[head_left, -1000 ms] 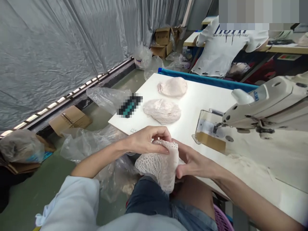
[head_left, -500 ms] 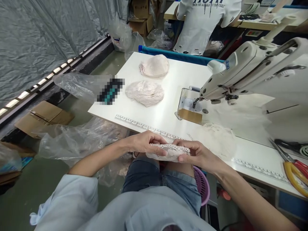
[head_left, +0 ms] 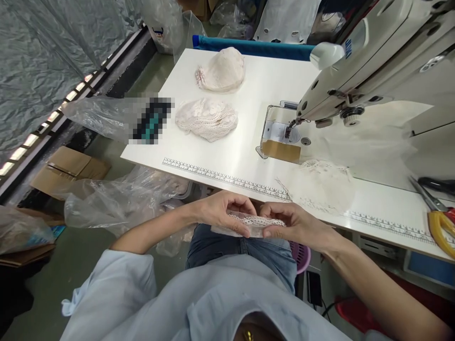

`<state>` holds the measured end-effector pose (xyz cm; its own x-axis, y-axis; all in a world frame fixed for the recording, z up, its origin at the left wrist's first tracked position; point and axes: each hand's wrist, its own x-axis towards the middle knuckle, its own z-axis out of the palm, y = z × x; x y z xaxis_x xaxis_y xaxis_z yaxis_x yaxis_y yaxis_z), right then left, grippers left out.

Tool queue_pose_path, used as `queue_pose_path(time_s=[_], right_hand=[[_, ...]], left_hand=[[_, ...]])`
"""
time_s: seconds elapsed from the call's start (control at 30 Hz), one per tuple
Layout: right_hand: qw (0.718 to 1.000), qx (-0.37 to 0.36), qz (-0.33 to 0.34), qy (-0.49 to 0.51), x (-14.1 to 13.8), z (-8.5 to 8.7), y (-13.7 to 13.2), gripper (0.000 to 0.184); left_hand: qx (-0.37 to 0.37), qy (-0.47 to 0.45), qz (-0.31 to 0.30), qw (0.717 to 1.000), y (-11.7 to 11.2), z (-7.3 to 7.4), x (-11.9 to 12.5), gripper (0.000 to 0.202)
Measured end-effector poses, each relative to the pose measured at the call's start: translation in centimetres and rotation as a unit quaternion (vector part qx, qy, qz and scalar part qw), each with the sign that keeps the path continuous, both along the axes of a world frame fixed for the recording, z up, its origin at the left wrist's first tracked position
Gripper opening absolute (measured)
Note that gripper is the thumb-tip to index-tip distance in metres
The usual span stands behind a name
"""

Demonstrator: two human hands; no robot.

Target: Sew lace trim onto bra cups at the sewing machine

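A small pale pink lace piece [head_left: 253, 222] is stretched flat between both hands, just below the white table's near edge and above my lap. My left hand [head_left: 222, 212] pinches its left end, fingers closed. Its right end is gripped by my right hand [head_left: 295, 226], thumb underneath. On the table [head_left: 249, 156] lie two heaps of the same lace: a flatter one [head_left: 206, 119] and a domed one [head_left: 222, 71] farther back. Another lace piece [head_left: 322, 185] lies by the sewing machine [head_left: 373, 71].
A printed ruler [head_left: 227, 179] runs along the table's near edge. Yellow-handled scissors [head_left: 439, 219] lie at the right. Clear plastic bags [head_left: 121, 199] and cardboard boxes [head_left: 67, 168] fill the floor on the left. A blue roll [head_left: 249, 47] lines the table's far edge.
The view has tilted down and closer to the table. Both hands have gathered the hanging lace piece into a flat narrow strip and kept it between them.
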<state>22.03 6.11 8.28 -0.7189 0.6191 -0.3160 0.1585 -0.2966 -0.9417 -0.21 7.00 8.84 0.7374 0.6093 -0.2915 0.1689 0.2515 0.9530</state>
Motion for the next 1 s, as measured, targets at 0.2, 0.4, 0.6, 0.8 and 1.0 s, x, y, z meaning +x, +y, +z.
queue_pose_path(time_s=[0.2,0.4,0.6,0.8,1.0], right_hand=[[0.997,-0.061,0.039,0.035,0.4,-1.5,-0.6,0.029],[0.990,-0.132,0.005,0.039,0.8,-2.9,-1.6,0.024],[0.993,-0.105,-0.031,0.036,1.5,-3.7,-2.0,0.022],[0.992,-0.121,-0.017,0.027,2.3,-3.8,-1.8,0.023],[0.992,-0.128,-0.016,-0.004,3.1,-4.3,-1.8,0.025]], left_hand=[[-0.031,-0.033,-0.032,0.998,-0.2,-1.1,0.4,0.059],[-0.060,-0.030,-0.043,0.997,-0.4,-1.6,0.9,0.061],[-0.103,0.008,-0.006,0.995,-0.6,-2.1,1.3,0.062],[-0.156,0.109,-0.050,0.980,-0.3,-2.8,1.3,0.039],[-0.156,0.048,-0.044,0.986,-0.1,-3.3,1.6,0.019]])
